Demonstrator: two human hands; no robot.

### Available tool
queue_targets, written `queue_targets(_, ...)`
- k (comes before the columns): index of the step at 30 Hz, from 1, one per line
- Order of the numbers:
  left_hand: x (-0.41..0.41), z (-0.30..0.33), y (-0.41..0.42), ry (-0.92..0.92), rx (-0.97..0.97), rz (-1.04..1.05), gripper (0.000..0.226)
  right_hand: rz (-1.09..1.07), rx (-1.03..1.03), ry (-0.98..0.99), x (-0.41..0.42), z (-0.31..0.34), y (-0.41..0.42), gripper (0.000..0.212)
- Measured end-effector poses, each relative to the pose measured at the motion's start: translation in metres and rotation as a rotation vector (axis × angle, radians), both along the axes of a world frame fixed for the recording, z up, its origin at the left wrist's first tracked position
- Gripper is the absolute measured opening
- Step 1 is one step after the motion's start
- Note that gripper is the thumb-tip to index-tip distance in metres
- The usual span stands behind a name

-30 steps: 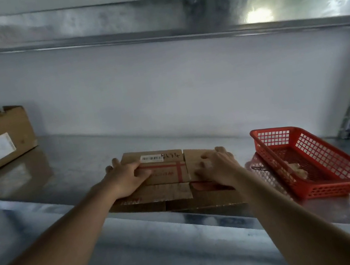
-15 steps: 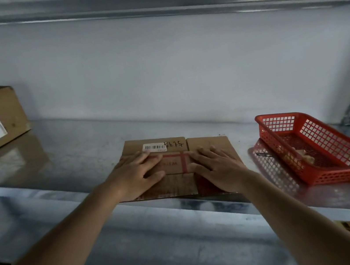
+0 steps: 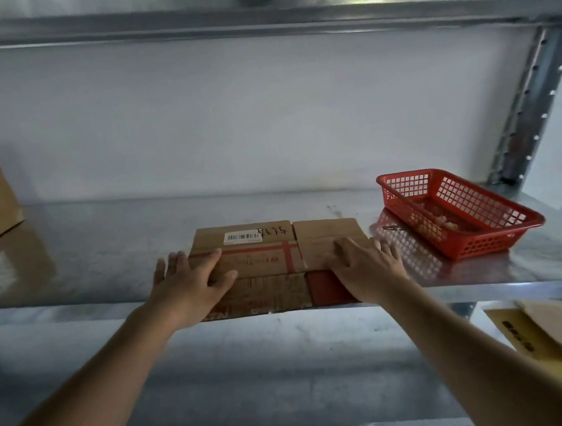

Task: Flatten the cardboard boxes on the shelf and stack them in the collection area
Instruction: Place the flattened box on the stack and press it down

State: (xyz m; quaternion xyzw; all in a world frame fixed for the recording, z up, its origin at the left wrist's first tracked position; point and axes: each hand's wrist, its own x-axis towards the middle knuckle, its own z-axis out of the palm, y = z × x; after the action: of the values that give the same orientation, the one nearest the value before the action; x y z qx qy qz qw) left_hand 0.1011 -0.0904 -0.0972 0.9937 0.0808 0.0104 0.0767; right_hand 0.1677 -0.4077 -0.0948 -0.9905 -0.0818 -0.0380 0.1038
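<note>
On the metal shelf point(image 3: 100, 250), a flattened cardboard box point(image 3: 260, 253) lies beside a red basket point(image 3: 458, 216); left hand point(image 3: 191, 287) and right hand point(image 3: 366, 265) press it with straight fingers, likely keeping it flat.

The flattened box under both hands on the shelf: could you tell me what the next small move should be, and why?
Probably curl the fingers round its side edges and lift it. The flattened box already lies flat on the shelf, with the left hand and right hand pressing open-palmed.
</note>
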Motion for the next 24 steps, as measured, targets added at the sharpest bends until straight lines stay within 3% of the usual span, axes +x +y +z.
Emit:
queue_targets(4,-0.005,0.001,-0.004,-0.136,-0.081,-0.057,0.086,-0.075,0.292,-0.107,-0.021,0.004,-0.010,0.074)
queue_targets(8,-0.010,0.002,-0.014,-0.283,-0.245,-0.052,0.092,-0.085,0.573,-0.336,-0.046,0.003,-0.021,0.073)
queue_targets(16,-0.026,-0.007,-0.051,-0.431,-0.363,-0.134,0.099,-0.185,0.567,-0.426,-0.084,-0.014,-0.060,0.095)
queue_targets(24,-0.070,-0.013,-0.138,-0.538,-0.387,-0.235,0.102,-0.260,0.629,-0.410,-0.132,-0.038,-0.147,0.101)
